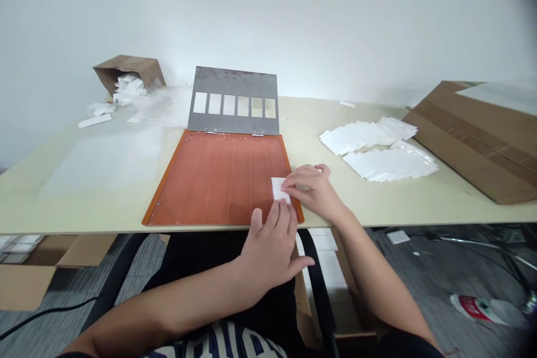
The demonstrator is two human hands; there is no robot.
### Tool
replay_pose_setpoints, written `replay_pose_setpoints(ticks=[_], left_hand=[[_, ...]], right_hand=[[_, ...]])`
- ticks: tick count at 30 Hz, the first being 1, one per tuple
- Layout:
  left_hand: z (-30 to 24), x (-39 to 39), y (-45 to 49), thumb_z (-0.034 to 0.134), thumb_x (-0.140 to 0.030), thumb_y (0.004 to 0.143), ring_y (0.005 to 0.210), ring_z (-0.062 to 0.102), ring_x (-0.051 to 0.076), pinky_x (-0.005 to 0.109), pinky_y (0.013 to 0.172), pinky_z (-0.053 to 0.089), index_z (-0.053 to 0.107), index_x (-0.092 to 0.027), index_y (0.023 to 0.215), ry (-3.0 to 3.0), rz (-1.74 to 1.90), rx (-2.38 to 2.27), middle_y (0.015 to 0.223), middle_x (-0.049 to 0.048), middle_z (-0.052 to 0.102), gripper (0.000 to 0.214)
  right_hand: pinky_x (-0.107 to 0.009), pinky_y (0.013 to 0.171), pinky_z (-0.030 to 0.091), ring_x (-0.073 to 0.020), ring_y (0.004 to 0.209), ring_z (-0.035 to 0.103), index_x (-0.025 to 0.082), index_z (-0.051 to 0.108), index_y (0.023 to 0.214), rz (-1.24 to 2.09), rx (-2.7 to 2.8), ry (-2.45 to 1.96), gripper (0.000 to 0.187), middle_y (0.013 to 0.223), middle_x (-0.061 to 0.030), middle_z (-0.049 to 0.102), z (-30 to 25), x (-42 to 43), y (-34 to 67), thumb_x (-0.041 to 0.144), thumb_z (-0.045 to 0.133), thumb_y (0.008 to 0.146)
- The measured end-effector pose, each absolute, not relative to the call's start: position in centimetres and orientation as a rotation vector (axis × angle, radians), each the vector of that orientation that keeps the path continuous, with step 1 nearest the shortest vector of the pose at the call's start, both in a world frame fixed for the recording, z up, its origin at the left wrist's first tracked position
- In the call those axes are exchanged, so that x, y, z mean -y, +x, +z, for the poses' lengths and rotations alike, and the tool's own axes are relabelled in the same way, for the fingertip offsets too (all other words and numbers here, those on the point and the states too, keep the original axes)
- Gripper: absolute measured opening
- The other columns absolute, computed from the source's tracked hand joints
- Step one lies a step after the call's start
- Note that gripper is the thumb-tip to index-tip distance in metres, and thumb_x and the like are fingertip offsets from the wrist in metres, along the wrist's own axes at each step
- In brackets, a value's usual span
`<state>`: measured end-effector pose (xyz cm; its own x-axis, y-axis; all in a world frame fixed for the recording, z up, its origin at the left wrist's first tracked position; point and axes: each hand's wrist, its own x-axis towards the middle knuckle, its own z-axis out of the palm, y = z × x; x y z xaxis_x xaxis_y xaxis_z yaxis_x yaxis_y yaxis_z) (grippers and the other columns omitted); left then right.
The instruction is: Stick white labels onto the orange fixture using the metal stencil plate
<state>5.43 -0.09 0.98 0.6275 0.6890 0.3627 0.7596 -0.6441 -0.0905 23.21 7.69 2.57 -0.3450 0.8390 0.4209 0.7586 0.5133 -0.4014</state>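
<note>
Your left hand (271,246), wide, touches white card (277,192) | your right hand (312,189) too, grip unclear | orange board (210,179), near right

Beyond your grip you face a plain, softly lit white wall (293,11), while a pale cream tabletop (377,204) spreads around it, with a black chair armrest (316,279) below and streaked grey flooring (423,291) lower still.
</note>
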Motion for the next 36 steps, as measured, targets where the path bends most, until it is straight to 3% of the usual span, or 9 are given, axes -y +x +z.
replay_pose_setpoints(ticks=[8,12,21,36], left_hand=[[0.9,0.1,5.5,0.030,-0.069,0.091,0.127,0.046,0.029,0.046,0.096,0.035,0.053,-0.006,0.134,-2.612,-0.423,1.179,0.139,0.0176,0.056,0.080],[1.1,0.2,5.5,0.032,-0.070,0.090,0.127,0.046,0.030,0.046,0.096,0.035,0.054,-0.005,0.134,-2.614,-0.410,1.186,0.138,0.0176,0.057,0.081],[1.2,0.1,5.6,0.034,-0.070,0.089,0.128,0.044,0.033,0.046,0.096,0.035,0.055,-0.006,0.134,-2.627,-0.372,1.189,0.138,0.0193,0.056,0.081],[1.2,0.2,5.5,0.031,-0.069,0.091,0.129,0.044,0.032,0.046,0.097,0.034,0.053,-0.006,0.135,-2.634,-0.369,1.200,0.138,0.0185,0.057,0.080]], right_hand=[[-0.048,0.103,0.017,-0.0227,0.109,0.064,0.025,0.069,0.089,0.188,2.237,-1.218,0.022,0.100,-0.0017,0.076,1.9,-7.0,23.3,0.029,0.049,0.099],[-0.045,0.108,0.024,-0.0197,0.109,0.066,0.025,0.069,0.092,0.177,2.267,-1.103,0.022,0.103,-0.0014,0.075,1.4,-7.2,23.6,0.026,0.048,0.099],[-0.041,0.103,0.030,-0.0187,0.105,0.068,0.024,0.064,0.092,0.186,2.239,-1.113,0.020,0.108,-0.0036,0.075,1.3,-7.1,23.1,0.025,0.046,0.100],[-0.043,0.101,0.027,-0.0217,0.109,0.066,0.024,0.067,0.092,0.192,2.259,-1.171,0.024,0.107,-0.0050,0.075,1.3,-7.0,23.1,0.028,0.045,0.100]])
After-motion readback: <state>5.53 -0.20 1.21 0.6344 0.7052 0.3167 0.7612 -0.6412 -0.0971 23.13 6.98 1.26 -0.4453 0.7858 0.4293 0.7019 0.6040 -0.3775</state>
